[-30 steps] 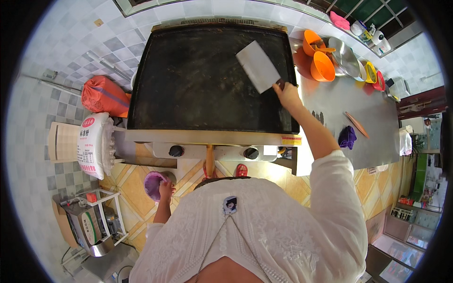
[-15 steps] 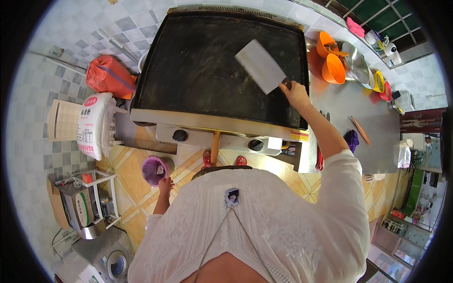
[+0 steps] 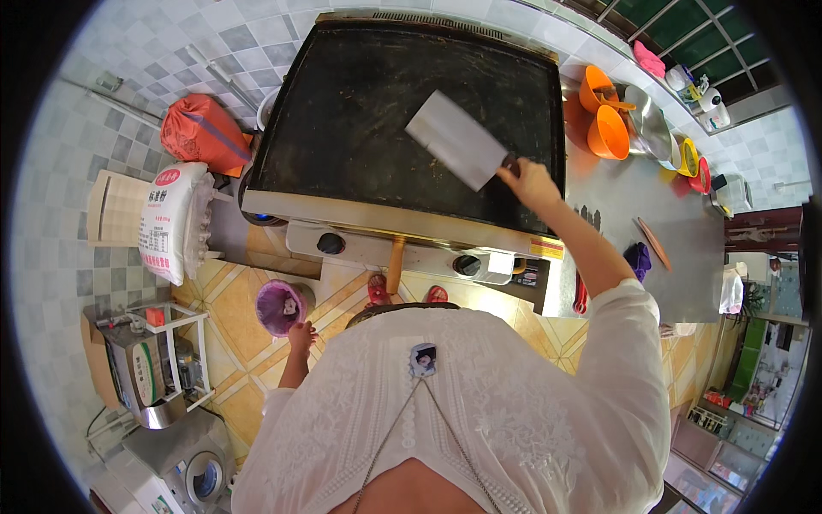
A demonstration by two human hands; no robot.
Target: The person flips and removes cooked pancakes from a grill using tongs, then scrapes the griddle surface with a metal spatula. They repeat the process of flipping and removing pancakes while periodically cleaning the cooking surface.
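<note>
My right hand (image 3: 536, 188) is closed round the dark handle of a cleaver (image 3: 457, 141). Its broad grey blade slants up and left over the black flat griddle (image 3: 342, 111); whether the blade touches the surface I cannot tell. Low at my left side hangs my left hand (image 3: 301, 337), fingers loosely apart with nothing in them. From above it appears beside a bin with a purple liner (image 3: 276, 310), which stands on the floor with some pale waste inside.
To the right, a steel counter (image 3: 685, 265) carries orange bowls (image 3: 608, 133), a purple cloth (image 3: 637, 259) and a wooden rolling pin (image 3: 654, 244). A wooden handle (image 3: 396, 265) juts from the griddle's front. At left sit a white sack (image 3: 169, 223) and a red bag (image 3: 204, 133).
My right hand has drawn the cleaver nearer to me and slightly left over the griddle. My left hand stays at my side.
</note>
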